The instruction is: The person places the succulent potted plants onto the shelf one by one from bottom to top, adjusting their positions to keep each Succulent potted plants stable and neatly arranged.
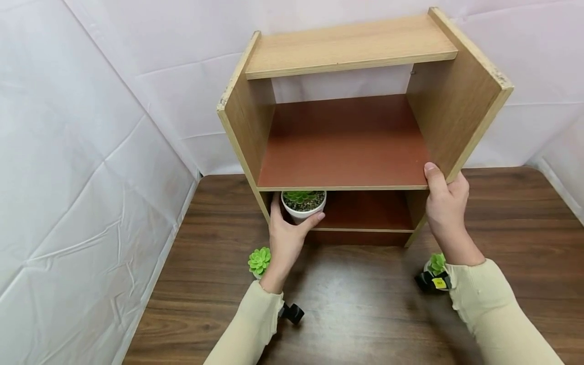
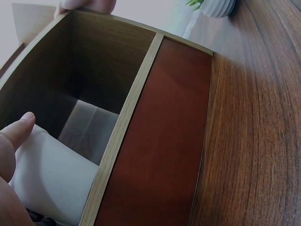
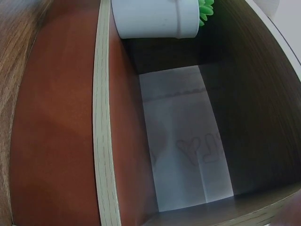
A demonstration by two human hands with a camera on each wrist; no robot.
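A small wooden shelf unit (image 1: 342, 188) with reddish-brown boards stands on the table. At the left end of its lower compartment is a potted succulent in a smooth white pot (image 1: 299, 215). My left hand (image 1: 286, 238) holds this pot, thumb across the front and fingers around its left side. In the left wrist view the white pot (image 2: 56, 176) is at the lower board's front edge. My right hand (image 1: 448, 203) grips the unit's right side panel, its thumb at the middle board's front corner. Its other fingers are largely hidden behind the panel.
A bright green succulent (image 1: 259, 260) stands left of my left wrist. Another green succulent (image 1: 437, 263), partly hidden by my right wrist, is in a ribbed white pot (image 2: 217, 7). White cloth walls (image 1: 105, 152) border the dark wood table (image 1: 182, 284).
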